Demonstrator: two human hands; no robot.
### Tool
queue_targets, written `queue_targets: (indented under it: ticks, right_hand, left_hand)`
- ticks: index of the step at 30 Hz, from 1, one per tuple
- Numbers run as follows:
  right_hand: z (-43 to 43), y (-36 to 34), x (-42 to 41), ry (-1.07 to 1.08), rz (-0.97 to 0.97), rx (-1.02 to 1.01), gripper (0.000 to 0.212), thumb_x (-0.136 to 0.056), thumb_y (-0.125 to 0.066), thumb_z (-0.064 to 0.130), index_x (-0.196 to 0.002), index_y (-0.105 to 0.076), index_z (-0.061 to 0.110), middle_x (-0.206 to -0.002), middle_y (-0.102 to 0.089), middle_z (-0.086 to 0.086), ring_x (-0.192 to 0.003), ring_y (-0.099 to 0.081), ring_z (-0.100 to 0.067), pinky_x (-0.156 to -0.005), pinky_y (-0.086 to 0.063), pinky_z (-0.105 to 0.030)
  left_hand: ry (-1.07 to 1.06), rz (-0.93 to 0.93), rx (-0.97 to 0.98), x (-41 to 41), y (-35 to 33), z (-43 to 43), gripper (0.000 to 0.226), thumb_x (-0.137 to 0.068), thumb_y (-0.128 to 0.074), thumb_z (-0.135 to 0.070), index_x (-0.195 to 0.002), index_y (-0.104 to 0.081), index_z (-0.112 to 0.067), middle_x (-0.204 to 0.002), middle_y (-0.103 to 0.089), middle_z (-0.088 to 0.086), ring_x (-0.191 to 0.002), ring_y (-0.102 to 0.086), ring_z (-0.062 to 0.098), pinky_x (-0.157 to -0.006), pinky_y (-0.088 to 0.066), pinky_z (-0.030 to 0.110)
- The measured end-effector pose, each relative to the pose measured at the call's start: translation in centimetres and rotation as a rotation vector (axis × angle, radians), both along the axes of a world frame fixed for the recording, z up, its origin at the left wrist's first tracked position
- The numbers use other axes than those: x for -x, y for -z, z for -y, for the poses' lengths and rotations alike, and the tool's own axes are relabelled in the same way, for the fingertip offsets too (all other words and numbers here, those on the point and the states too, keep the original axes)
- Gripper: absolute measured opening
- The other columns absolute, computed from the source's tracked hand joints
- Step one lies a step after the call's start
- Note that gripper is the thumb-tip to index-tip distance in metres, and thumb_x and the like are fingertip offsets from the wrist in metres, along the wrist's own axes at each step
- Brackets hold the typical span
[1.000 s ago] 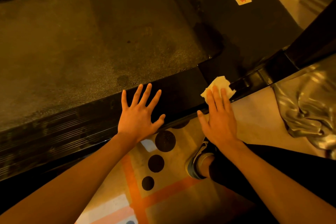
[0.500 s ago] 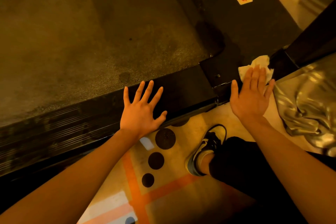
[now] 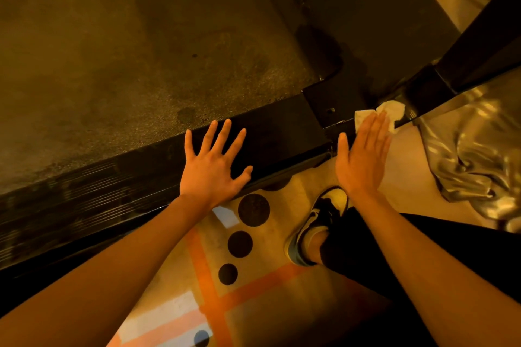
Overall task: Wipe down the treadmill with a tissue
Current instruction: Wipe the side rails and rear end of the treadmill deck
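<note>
**Right hand flat on the tissue at the rail-and-upright joint**

My right hand (image 3: 362,158) lies flat, fingers (image 3: 375,132) straight and together, pressing the white tissue (image 3: 392,110) onto the black side rail (image 3: 276,135) of the treadmill (image 3: 127,65). The tissue shows past my fingertips toward 1 o'clock, bunched against the foot of the upright (image 3: 476,48). The rail's long axis runs from 8 o'clock to 2 o'clock, and my fingers lie nearly across it. My left hand (image 3: 211,166) rests on the same rail with fingers spread, toward 9 o'clock from the right hand, and holds nothing. The right hand is on the tissue and so does the work. I judge the next stroke should follow the rail axis, toward 8 o'clock or around the upright's foot.
</note>
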State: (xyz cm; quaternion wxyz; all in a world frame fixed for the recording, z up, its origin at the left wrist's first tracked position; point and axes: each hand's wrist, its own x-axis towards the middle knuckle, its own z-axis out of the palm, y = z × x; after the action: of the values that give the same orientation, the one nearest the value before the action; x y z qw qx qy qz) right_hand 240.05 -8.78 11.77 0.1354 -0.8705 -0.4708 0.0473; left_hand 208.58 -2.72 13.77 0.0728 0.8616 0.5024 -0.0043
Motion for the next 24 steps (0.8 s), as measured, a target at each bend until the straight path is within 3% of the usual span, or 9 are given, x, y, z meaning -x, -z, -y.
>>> queue_targets:
  ticks: [6,8,12,18,20,24]
  right_hand:
    - [-0.6,0.8,8.9,0.157,-0.364,-0.185,0.094,-0.1,-0.014,0.067,-0.161,0.012,-0.001,-0.17,0.018,-0.021,-0.159,0.016,-0.03,-0.13,0.006,-0.04]
    - [0.1,1.2,9.3,0.125,-0.388,-0.163,0.095,-0.1,-0.013,0.068,-0.16,0.015,0.0,-0.17,0.021,-0.019,-0.158,0.018,-0.028,-0.129,0.006,-0.038]
    - [1.4,1.5,6.0,-0.017,-0.262,-0.085,0.093,-0.1,-0.009,0.068,-0.16,0.016,0.001,-0.169,0.021,-0.019,-0.158,0.017,-0.029,-0.13,0.004,-0.04]
    - [-3.2,-1.8,-2.9,0.059,0.142,-0.017,0.084,-0.106,-0.004,0.059,-0.163,-0.005,-0.003,-0.171,0.002,-0.023,-0.16,0.004,-0.034,-0.129,-0.001,-0.054]
    - [-3.5,-2.1,-3.2,0.074,0.149,-0.007,0.083,-0.107,-0.007,0.058,-0.163,-0.004,-0.003,-0.172,0.002,-0.022,-0.16,0.005,-0.034,-0.129,0.001,-0.054]
    - [-2.0,-0.5,2.4,0.052,-0.053,-0.041,0.089,-0.102,-0.006,0.064,-0.163,0.003,-0.001,-0.171,0.011,-0.021,-0.159,0.013,-0.034,-0.129,0.0,-0.054]
  left_hand:
    - [-0.003,-0.018,0.012,-0.1,-0.2,0.1,0.08,-0.096,-0.011,-0.076,-0.165,-0.003,-0.037,-0.174,0.0,0.003,-0.16,0.008,0.027,-0.123,0.006,0.067]
    - [-0.004,-0.021,0.016,-0.1,-0.3,0.1,0.08,-0.096,-0.009,-0.076,-0.165,-0.001,-0.037,-0.174,0.002,0.002,-0.16,0.009,0.027,-0.123,0.007,0.067]
    - [-0.004,-0.014,0.013,-0.1,-0.1,0.1,0.079,-0.096,-0.01,-0.076,-0.165,0.0,-0.038,-0.174,0.002,0.002,-0.16,0.009,0.027,-0.123,0.007,0.067]
    - [-0.007,-0.012,0.001,0.0,0.0,0.1,0.079,-0.097,-0.012,-0.076,-0.165,-0.003,-0.037,-0.174,-0.001,0.002,-0.16,0.007,0.027,-0.123,0.006,0.067]
    - [-0.006,-0.017,0.012,-0.1,-0.1,0.1,0.08,-0.096,-0.011,-0.076,-0.165,-0.003,-0.037,-0.174,0.0,0.002,-0.16,0.008,0.027,-0.123,0.006,0.067]
    - [-0.009,-0.018,0.019,-0.1,-0.1,0.0,0.08,-0.096,-0.01,-0.077,-0.165,-0.001,-0.037,-0.174,0.002,0.002,-0.16,0.01,0.027,-0.123,0.006,0.068]
